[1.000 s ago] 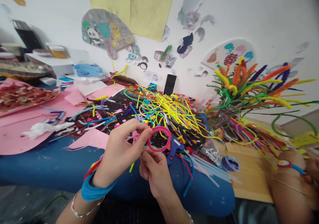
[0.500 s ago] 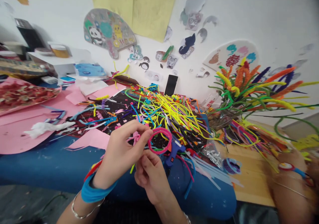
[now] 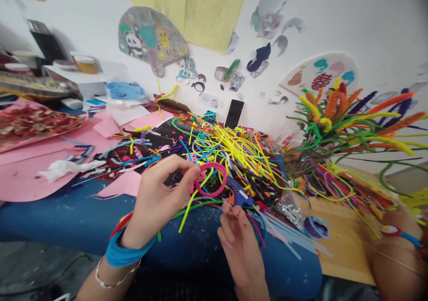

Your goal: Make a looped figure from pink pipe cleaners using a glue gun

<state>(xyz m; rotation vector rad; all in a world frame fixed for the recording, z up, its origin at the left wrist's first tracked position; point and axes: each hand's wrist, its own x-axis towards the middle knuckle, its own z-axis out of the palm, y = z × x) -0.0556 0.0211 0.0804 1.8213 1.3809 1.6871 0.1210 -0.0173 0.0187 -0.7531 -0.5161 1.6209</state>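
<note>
My left hand (image 3: pixel 163 198) pinches a pink pipe cleaner ring (image 3: pixel 211 195) between thumb and forefinger, holding it upright above the craft pile. To the right and lower, my right hand (image 3: pixel 239 236) is apart from the ring, its fingers curled and thumb pressed in; whether something small is between them I cannot make out. Just beyond those fingertips lies a blue hot glue gun (image 3: pixel 244 198) with an orange part. Behind the ring spreads a heap of yellow pipe cleaners (image 3: pixel 244 151). A yellow-green stem (image 3: pixel 187 212) hangs near my left hand.
A phone (image 3: pixel 234 113) leans on the wall. Clear glue sticks (image 3: pixel 287 234) lie by the blue table edge (image 3: pixel 187 243). At right stand pipe cleaner flowers (image 3: pixel 344 109), and another person's arm (image 3: pixel 397 252) reaches in. Pink paper (image 3: pixel 26 180) and white fluff (image 3: pixel 63 171) are left.
My right hand has come away from beneath the ring, moving right and toward the glue gun. My left hand still holds the ring, now slightly lower in view.
</note>
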